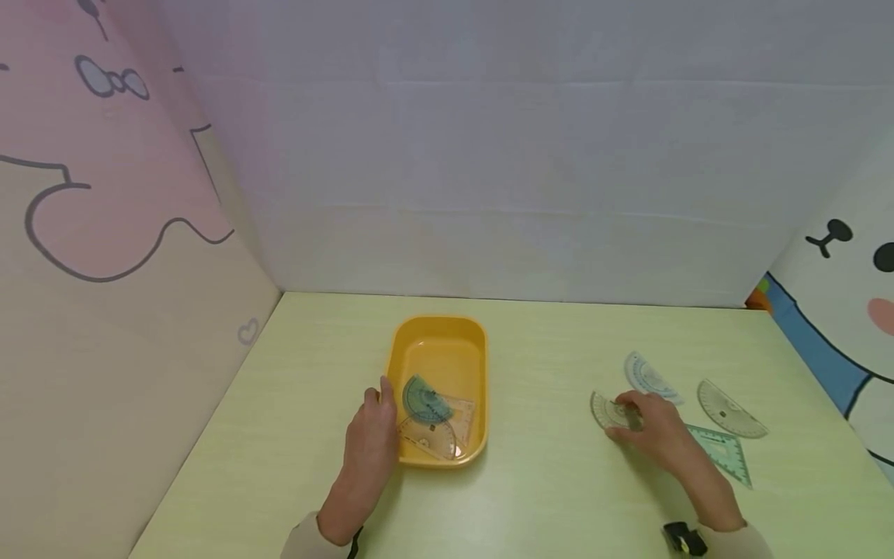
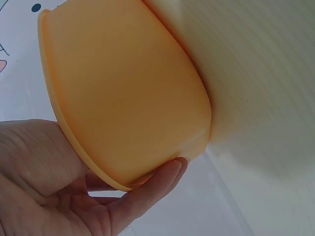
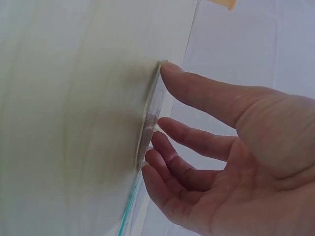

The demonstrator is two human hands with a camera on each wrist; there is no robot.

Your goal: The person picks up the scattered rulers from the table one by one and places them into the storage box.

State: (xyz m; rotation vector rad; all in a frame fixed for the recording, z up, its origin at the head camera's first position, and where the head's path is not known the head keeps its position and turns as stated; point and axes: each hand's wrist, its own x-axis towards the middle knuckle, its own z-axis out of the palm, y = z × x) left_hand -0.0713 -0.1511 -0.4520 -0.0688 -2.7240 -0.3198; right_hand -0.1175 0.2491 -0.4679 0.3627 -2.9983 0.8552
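My left hand [image 1: 372,435] grips the left side of a yellow plastic tray [image 1: 438,326], with fingers at its rim and outer wall [image 2: 133,93]. Inside the tray lie a teal protractor [image 1: 424,400], a clear protractor [image 1: 434,441] and a clear set square [image 1: 462,415], overlapping. Over on the right, my right hand [image 1: 656,431] pinches a clear protractor [image 1: 602,407] between thumb and fingers, at the tabletop. From the right wrist, that protractor [image 3: 153,105] appears nearly edge-on, thumb at one end and fingertips along it.
Around my right hand lie a bluish clear protractor [image 1: 649,376], another clear protractor [image 1: 729,409] and a green set square [image 1: 728,454], partly behind the wrist. A white wall [image 1: 510,186] rises behind the pale table [image 1: 531,349], with patterned panels at both sides.
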